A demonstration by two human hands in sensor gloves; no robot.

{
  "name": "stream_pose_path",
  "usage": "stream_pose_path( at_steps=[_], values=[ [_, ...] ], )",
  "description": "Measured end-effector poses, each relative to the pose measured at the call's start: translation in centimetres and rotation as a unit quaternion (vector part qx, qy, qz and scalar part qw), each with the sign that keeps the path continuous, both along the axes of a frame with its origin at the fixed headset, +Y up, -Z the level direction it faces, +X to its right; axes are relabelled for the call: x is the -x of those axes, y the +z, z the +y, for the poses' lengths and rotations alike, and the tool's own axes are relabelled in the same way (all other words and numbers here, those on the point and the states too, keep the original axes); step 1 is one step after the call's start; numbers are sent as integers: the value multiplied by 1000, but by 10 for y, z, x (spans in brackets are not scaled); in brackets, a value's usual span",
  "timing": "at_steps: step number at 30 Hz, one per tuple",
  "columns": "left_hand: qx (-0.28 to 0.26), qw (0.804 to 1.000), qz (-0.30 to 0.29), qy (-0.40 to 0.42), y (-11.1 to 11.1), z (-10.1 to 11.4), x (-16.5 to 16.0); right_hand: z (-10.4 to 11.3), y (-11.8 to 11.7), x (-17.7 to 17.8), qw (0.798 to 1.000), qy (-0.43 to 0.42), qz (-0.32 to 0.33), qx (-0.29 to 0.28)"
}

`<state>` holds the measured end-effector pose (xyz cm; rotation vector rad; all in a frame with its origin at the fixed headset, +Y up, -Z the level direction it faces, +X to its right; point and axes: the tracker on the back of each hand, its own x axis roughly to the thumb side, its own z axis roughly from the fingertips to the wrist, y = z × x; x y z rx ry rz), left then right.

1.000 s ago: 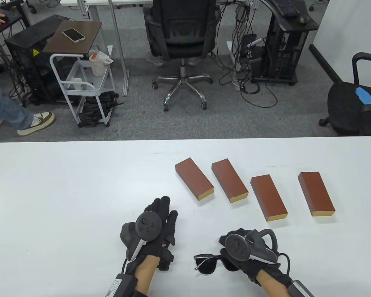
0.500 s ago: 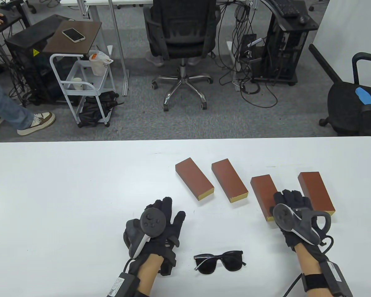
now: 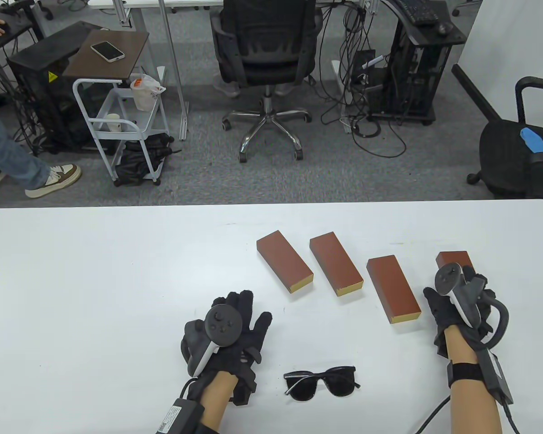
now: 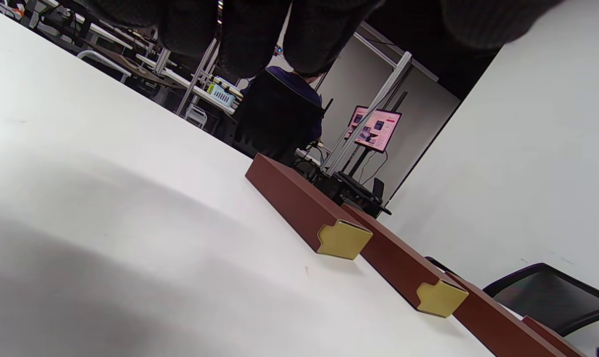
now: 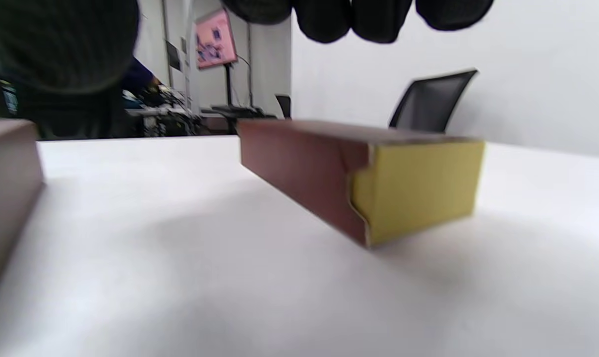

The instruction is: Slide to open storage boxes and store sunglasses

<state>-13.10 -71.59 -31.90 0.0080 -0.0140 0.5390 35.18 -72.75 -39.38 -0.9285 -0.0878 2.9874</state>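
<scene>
Black sunglasses (image 3: 321,382) lie unfolded near the table's front edge, untouched. Several brown slide boxes with yellow inner ends lie in a row: the left box (image 3: 284,261), the second box (image 3: 335,263), the third box (image 3: 392,289) and the rightmost box (image 3: 452,257). My right hand (image 3: 454,287) hovers over the rightmost box and hides most of it. In the right wrist view, the fingertips (image 5: 374,20) hang above that box (image 5: 329,163) and the thumb (image 5: 61,44) is off to its left. My left hand (image 3: 253,309) rests flat and spread on the table, left of the sunglasses.
The white table (image 3: 95,280) has bare room on its left half. Beyond its far edge stand an office chair (image 3: 264,54), a small cart (image 3: 117,117) and a second chair (image 3: 520,153) at the right. A person's leg and shoe (image 3: 50,178) show at far left.
My right hand let go of the sunglasses, moved up over the third box, then shifted right onto the rightmost box. The left hand spread slightly and stayed in place.
</scene>
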Motion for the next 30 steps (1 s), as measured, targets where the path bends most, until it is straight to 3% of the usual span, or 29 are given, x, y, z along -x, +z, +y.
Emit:
stream_pose_path(
  at_steps=[10,21,30],
  values=[
    [-4,1000,5,-6,-1,-1,2,-17,-4,-37,990,-68,-98,78],
    [-16,998,54,-25,0,0,11,-27,-5,-52,980,-150,-113,67],
    [-13,998,56,-21,0,0,13,-31,-5,-49,984,-133,-103,55]
  ],
)
